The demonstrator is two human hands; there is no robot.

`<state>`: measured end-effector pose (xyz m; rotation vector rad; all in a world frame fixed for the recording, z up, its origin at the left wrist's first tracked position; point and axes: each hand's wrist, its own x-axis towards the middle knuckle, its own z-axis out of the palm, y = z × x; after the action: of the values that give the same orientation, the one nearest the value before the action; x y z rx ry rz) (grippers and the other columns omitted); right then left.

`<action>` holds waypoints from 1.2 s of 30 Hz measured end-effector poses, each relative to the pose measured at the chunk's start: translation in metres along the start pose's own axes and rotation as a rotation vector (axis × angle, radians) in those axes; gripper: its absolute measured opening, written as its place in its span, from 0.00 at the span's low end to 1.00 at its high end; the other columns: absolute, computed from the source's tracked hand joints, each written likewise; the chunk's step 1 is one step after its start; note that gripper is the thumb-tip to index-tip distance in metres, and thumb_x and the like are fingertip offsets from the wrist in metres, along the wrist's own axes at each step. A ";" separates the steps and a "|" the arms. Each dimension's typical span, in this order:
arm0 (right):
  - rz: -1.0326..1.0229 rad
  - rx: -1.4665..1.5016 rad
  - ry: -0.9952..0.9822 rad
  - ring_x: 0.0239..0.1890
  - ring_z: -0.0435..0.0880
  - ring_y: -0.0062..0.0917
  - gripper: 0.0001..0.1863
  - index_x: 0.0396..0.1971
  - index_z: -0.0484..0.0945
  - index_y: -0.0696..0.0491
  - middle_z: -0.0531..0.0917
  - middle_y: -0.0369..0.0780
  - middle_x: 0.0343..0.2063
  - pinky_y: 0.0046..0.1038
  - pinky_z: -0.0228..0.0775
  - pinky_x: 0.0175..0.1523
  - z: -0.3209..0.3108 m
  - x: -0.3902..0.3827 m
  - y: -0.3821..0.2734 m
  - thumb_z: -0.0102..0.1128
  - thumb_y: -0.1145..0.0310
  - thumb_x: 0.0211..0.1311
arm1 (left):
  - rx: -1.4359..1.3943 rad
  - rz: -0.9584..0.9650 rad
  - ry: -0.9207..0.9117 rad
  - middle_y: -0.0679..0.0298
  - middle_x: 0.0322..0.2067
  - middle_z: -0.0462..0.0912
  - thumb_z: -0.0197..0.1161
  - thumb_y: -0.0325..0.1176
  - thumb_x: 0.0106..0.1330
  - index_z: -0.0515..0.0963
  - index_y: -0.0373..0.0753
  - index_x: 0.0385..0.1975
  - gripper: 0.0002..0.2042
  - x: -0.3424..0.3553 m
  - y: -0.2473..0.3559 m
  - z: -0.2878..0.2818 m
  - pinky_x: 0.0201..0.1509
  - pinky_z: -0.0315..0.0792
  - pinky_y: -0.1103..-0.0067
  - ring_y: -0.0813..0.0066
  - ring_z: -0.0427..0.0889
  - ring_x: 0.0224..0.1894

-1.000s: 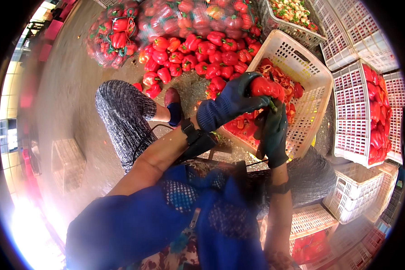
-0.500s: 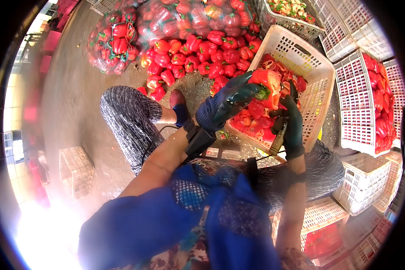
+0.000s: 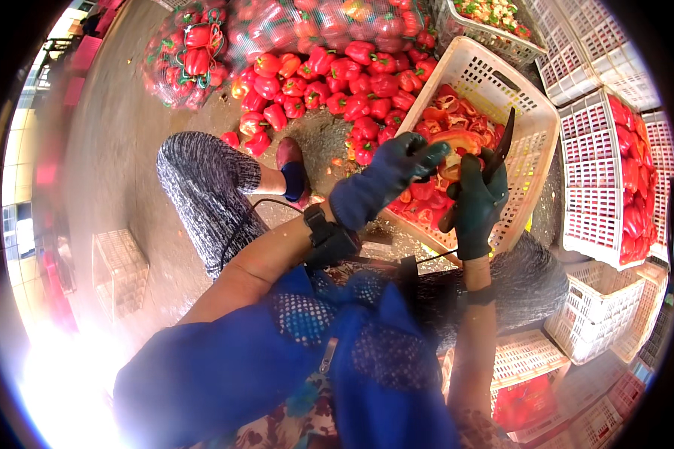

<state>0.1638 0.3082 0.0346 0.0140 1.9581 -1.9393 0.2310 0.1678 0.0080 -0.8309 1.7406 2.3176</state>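
wet grey floor [image 3: 120,127] with red peppers all over and white crates around.

left hand [image 3: 386,179] in a dark glove is closed around a cut red pepper [image 3: 457,142], held up over the slanted white crate [image 3: 535,142] full of pepper pieces. right hand [image 3: 475,202] in a dark glove is shut tight on a dark knife [image 3: 502,142] with the blade pointing up, right beside the pepper. a big pile of whole peppers [image 3: 337,82] lies on the floor past the crate. the pepper looks light, hollow and shiny, likely a bit slippery where cut, so a grip around its round outside seems best, not squeezing hard or it may crack.
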 end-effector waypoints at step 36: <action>0.238 -0.194 -0.112 0.16 0.69 0.18 0.16 0.45 0.74 0.58 0.74 0.37 0.27 0.21 0.59 0.17 -0.049 0.027 0.039 0.55 0.76 0.55 | 0.178 0.007 0.082 0.61 0.20 0.79 0.67 0.46 0.61 0.80 0.37 0.33 0.16 0.061 -0.042 -0.056 0.32 0.75 0.74 0.71 0.80 0.25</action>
<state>0.1370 0.3506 -0.0114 0.0804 1.9633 -1.5626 0.2163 0.1167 -0.0679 -0.8997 1.9522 2.1209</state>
